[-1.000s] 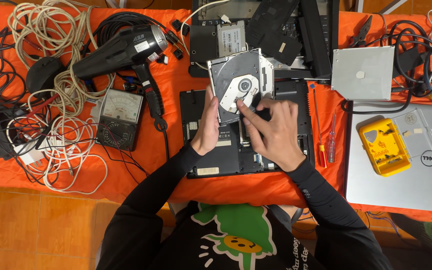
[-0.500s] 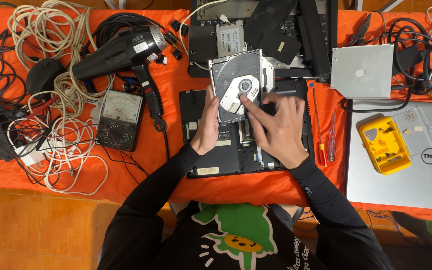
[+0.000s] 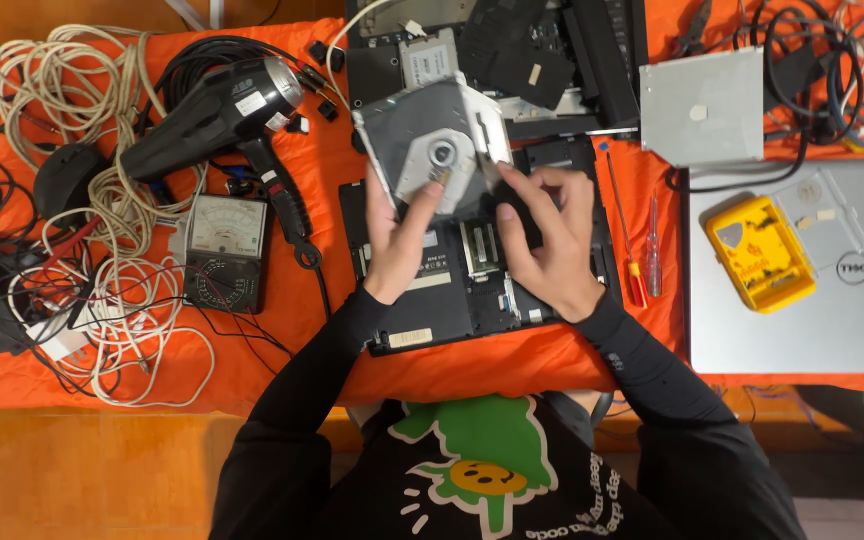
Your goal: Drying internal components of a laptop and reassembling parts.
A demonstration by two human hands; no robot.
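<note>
Just above the middle of the frame, a grey optical drive [image 3: 434, 150] is held tilted over an opened laptop base [image 3: 472, 270] on the orange cloth [image 3: 332, 180]. The left hand [image 3: 399, 235] grips the drive from below, its thumb lying across the drive's face near the hub. The right hand [image 3: 549, 240] sits at the drive's lower right corner, fingers loosely curled and fingertips pinching that edge. A black hair dryer [image 3: 217, 120] lies to the left.
</note>
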